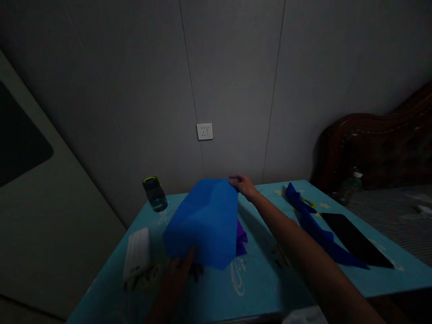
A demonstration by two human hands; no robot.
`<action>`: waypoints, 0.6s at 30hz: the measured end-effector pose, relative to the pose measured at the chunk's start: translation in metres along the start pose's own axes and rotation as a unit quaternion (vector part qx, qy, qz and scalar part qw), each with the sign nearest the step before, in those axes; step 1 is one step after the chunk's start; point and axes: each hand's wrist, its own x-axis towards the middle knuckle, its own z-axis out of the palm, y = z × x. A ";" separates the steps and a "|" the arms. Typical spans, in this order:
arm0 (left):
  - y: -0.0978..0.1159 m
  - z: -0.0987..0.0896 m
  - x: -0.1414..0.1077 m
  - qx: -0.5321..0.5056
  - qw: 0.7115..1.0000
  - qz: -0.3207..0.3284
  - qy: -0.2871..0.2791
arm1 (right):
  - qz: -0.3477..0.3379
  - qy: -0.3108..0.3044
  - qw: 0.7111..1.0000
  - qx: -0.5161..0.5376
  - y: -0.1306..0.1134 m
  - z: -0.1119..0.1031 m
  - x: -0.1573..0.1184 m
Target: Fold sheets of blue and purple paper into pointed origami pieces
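Note:
A sheet of blue paper (209,220) is held up off the table, tilted, with its near edge toward me. My right hand (243,185) pinches its far right corner between thumb and fingers. At the near left edge my left hand (178,270) grips the sheet, one digit lying on top and the rest underneath, dim and blurred. Purple folded paper (240,238) pokes out from behind the sheet on the right, mostly hidden by it.
The table has a light blue patterned cloth (232,297). On the left stand a dark bottle (155,195) and a white pack (137,252). Dark blue paper pieces (324,240), yellow-handled scissors (308,202) and a black flat panel (354,238) lie on the right.

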 end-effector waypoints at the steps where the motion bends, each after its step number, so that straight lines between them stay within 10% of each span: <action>1: 0.005 0.006 -0.004 -0.005 1.000 -0.009 -0.024 | -0.012 -0.006 1.000 -0.028 -0.006 0.004 0.009; 8: 0.012 0.013 -0.022 -0.037 0.983 -0.050 -0.174 | -0.074 -0.004 0.979 -0.188 -0.011 0.017 -0.015; 14: 0.021 -0.019 -0.009 0.213 0.974 0.053 0.051 | -0.066 -0.087 0.963 -0.246 0.022 -0.016 -0.121; 18: 0.020 -0.020 0.011 0.394 0.918 0.010 0.045 | -0.045 -0.139 0.961 -0.236 0.035 -0.029 -0.161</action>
